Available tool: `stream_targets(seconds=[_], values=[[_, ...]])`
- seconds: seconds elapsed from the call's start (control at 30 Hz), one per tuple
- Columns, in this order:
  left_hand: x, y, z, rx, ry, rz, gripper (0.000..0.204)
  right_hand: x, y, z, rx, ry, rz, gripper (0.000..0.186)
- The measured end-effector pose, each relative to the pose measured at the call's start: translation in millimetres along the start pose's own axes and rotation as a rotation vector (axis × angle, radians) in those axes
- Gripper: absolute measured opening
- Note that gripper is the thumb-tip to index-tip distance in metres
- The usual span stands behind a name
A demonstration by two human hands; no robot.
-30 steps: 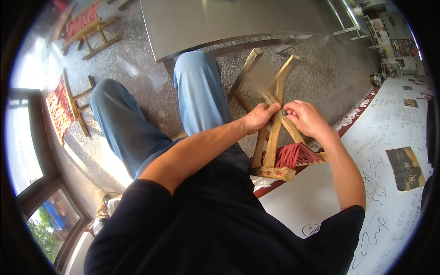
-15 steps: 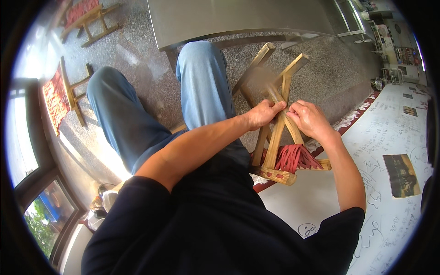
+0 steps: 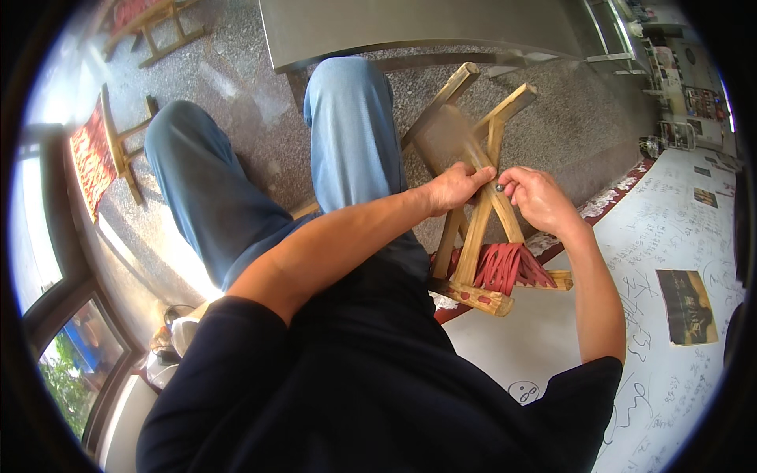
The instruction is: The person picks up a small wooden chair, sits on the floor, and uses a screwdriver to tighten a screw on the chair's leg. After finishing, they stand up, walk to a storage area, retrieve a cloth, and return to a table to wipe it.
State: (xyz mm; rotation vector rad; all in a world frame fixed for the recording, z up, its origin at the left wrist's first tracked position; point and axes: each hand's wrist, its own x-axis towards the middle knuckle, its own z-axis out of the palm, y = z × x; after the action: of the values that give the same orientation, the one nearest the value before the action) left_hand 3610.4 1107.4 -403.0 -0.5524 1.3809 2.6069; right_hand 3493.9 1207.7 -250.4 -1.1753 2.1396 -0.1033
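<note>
A wooden folding stool (image 3: 473, 246) with crossed legs leans on its side to the right of my knees, its red cord seat (image 3: 511, 266) toward me. My left hand (image 3: 457, 189) is closed round the legs at their crossing, its thumb lying along the wood. Just to the right, my right hand (image 3: 536, 197) pinches a small dark metal piece (image 3: 500, 188) between thumb and fingertips, close to the crossing. Its exact kind is too small to tell. Beyond my left hand, a broad brownish flat shape (image 3: 445, 134) is blurred, and I cannot tell what it is.
A metal-topped table (image 3: 426, 31) stands ahead of my knees. At my right is a white surface (image 3: 670, 236) with handwriting and a dark picture (image 3: 688, 307). Another stool with a red patterned seat (image 3: 95, 162) stands left, by the window frame (image 3: 67, 236).
My right hand has drawn slightly away from the crossing, bringing the small metal piece into sight. My left hand keeps its hold on the stool. The whole view has shifted slightly.
</note>
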Motion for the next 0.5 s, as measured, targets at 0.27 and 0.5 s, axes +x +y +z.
stream_targets(seconds=[0.27,0.5], values=[[2.9,-2.8,-1.9,0.028,-0.011,-0.004,0.066,3.7,-2.2,-1.4,0.009,-0.094,0.114,0.025],[-1.4,1.9,-2.1,0.016,-0.037,0.004,0.063,6.3,0.9,3.3,0.086,-0.069,0.02,0.026]])
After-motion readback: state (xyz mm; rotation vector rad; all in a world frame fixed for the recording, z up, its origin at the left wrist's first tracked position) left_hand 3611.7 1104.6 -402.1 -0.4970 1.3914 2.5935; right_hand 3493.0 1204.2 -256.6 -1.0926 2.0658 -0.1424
